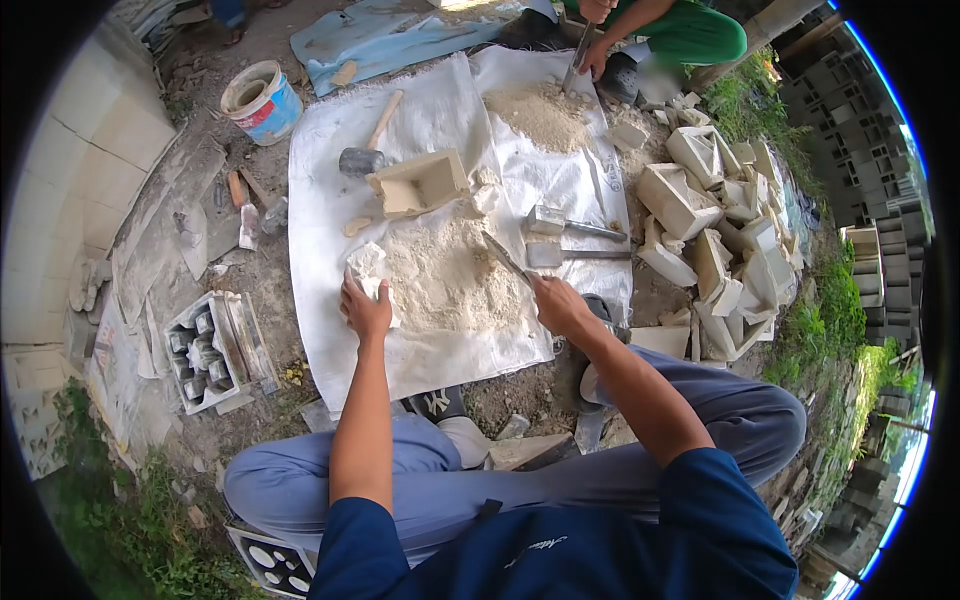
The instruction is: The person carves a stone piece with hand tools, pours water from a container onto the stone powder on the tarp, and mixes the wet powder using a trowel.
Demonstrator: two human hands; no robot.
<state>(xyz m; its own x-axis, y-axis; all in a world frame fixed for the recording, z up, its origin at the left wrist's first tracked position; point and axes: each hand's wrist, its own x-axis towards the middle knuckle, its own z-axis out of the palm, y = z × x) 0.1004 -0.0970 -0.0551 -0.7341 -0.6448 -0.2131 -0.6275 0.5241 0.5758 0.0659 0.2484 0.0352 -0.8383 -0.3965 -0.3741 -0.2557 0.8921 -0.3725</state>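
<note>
My left hand (368, 308) grips a pale, rough chunk of block (369, 262) at the left edge of a heap of crushed powder (450, 283). In my right hand (558, 300) is a long, knife-like metal blade (505, 253), its tip pointing up and left over the heap. Just beyond the powder rests a beige hollow block (418, 185) with a broken edge. Two hammers lie right of the heap, one steel-headed hammer (548, 219) above another hammer (546, 256). A black-headed mallet (362, 161) with a wooden handle lies farther back.
A white woven sheet (335, 210) lies under the work. Broken blocks (715, 240) are piled at right. A bucket (262, 103) stands back left, a metal mould (208, 352) at left. Across from me, another person's hand (594, 60) holds a tool over a second powder heap (540, 117).
</note>
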